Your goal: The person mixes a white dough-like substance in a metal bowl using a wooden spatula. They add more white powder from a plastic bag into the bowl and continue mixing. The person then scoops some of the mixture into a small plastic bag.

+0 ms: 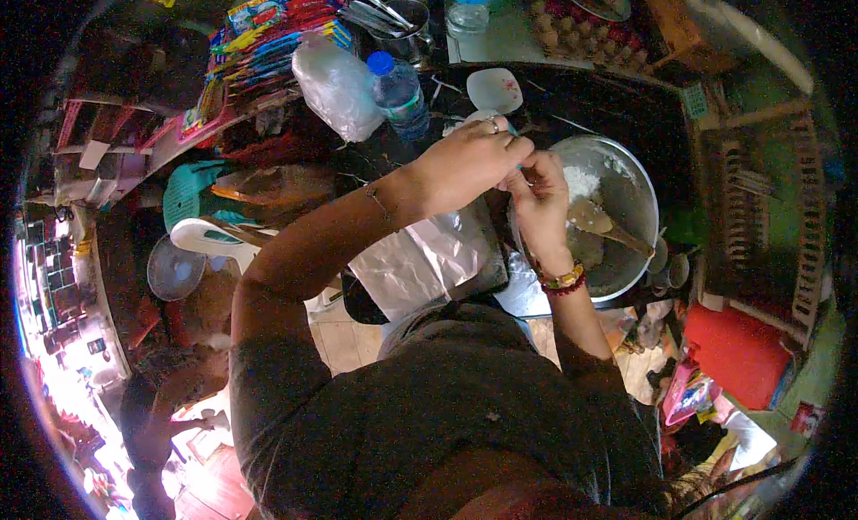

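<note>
My left hand, with a ring on one finger, meets my right hand above the near left rim of a large metal pot. Both sets of fingertips pinch a small item with blue parts; the fingers cover most of it. Inside the pot are white powder and a wooden spoon leaning on the right wall. Below my left forearm lies a clear plastic sheet or bag. A white dish with a floral print sits just beyond my hands.
A blue-capped plastic bottle stands beside a filled plastic bag. Colourful sachets are stacked at the far left. Cutlery fills a metal container. Egg trays are at the back right. Another person is at lower left.
</note>
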`<act>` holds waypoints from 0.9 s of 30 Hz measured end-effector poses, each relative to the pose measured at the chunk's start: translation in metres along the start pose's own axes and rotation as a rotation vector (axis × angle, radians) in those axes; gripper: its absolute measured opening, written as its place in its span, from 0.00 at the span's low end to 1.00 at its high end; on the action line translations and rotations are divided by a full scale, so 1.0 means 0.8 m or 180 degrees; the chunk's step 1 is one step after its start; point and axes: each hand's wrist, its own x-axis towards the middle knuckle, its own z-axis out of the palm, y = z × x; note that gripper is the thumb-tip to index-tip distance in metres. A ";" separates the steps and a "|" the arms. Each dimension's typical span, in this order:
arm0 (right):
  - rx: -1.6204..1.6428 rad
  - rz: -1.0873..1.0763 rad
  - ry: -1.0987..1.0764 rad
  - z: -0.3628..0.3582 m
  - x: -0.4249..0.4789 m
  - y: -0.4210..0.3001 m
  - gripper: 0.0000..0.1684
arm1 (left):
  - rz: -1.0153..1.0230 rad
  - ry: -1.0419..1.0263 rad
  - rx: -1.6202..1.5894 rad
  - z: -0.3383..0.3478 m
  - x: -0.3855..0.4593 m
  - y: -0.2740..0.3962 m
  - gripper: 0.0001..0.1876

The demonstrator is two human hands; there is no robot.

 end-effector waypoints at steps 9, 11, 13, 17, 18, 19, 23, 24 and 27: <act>-0.0542 -0.0128 -0.0372 -0.016 0.034 -0.056 0.16 | -0.0343 -0.0008 -0.0046 -0.004 0.021 -0.035 0.20; 0.0247 0.0488 -0.0272 -0.019 0.038 -0.023 0.15 | -0.0206 -0.0030 -0.0174 -0.002 0.033 -0.041 0.21; 0.0669 0.0904 -0.0186 -0.024 0.040 -0.011 0.12 | -0.0183 -0.0083 -0.0378 0.006 0.040 -0.048 0.22; 0.0773 0.0424 0.0325 -0.036 0.047 -0.026 0.08 | -0.0509 -0.0264 -0.0285 0.011 0.043 -0.050 0.19; 0.0812 0.0437 0.0273 -0.045 0.050 -0.038 0.07 | -0.0378 -0.0176 -0.0150 0.011 0.037 -0.058 0.17; 0.0833 0.0435 0.0256 -0.057 0.054 -0.046 0.07 | -0.0204 -0.0080 -0.0021 0.012 0.036 -0.067 0.17; 0.0592 0.0353 0.0499 -0.122 0.056 -0.069 0.10 | 0.0207 0.0066 0.0759 0.024 0.055 -0.116 0.14; 0.0484 0.0484 0.0555 -0.139 0.053 -0.079 0.10 | 0.0282 0.0139 0.0951 0.033 0.064 -0.127 0.13; 0.0301 0.0727 0.0727 -0.180 0.031 -0.093 0.09 | 0.0326 -0.0040 0.1834 0.093 0.081 -0.151 0.12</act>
